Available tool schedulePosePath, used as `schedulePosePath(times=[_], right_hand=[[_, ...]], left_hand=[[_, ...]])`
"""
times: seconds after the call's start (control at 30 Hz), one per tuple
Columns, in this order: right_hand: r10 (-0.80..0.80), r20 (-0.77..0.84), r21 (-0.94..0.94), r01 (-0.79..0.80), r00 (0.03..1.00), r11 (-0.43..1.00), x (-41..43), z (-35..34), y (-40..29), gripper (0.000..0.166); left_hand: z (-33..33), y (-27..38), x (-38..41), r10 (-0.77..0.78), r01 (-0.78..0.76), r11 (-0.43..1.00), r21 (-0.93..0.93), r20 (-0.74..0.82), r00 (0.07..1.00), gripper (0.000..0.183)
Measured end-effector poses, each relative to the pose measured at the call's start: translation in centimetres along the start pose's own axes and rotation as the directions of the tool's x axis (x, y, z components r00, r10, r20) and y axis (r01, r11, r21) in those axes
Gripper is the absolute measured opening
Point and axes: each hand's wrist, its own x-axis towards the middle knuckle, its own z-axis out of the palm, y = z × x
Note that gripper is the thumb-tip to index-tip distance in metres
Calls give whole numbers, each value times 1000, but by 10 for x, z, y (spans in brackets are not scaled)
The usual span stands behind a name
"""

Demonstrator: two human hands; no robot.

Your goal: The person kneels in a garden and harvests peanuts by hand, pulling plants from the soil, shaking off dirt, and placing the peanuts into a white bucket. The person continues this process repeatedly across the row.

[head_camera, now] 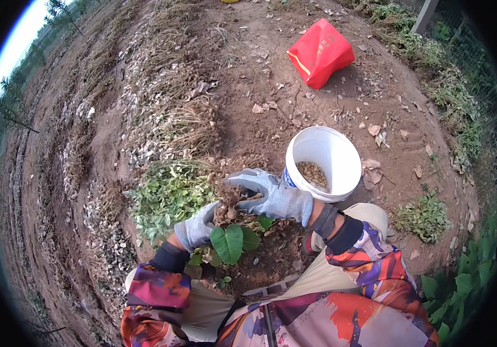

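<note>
My left hand [197,227], in a grey-blue work glove, grips the lower left side of a clump of peanut roots and pods [227,201]. From the right, my right hand [270,195], gloved alike, reaches over the clump with its fingers curled around it. Broad green leaves [227,243] lie just below the clump. Leafy peanut plants [172,193] spread to the left of both hands. Close by my right hand stands a white plastic bucket [347,162], slightly tilted in view, with peanuts [312,174] on its bottom.
A red bag [321,54] stands on the bare soil beyond the bucket. Rows of pulled, dried peanut plants [187,121] run along the left. A small green plant [424,217] grows at the right. A wire fence [465,43] with a post [425,16] borders the far right.
</note>
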Motion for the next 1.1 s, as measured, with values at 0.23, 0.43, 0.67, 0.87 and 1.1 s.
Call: schedulePosePath(times=[0.23, 0.43, 0.67, 0.87, 1.1], right_hand=[[-82, 55, -410, 97, 995, 907, 7, 0, -6, 33], [214, 143, -793, -17, 966, 608, 1, -10, -11, 26], [504, -238, -920, -359, 830, 158, -7, -64, 1, 17], [139, -384, -787, -403, 913, 467, -33, -65, 15, 40], [486, 84, 633, -423, 870, 648, -4, -16, -23, 26]], left_hand=[[5, -7, 1, 63, -62, 998, 6, -160, 985, 51], [8, 11, 4, 29, 4, 982, 189, -171, 985, 44], [5, 7, -24, 131, -108, 990, 89, -325, 937, 37], [-4, -9, -23, 143, -172, 982, -83, -276, 950, 60], [15, 12, -9, -28, -24, 988, -153, -328, 944, 40]])
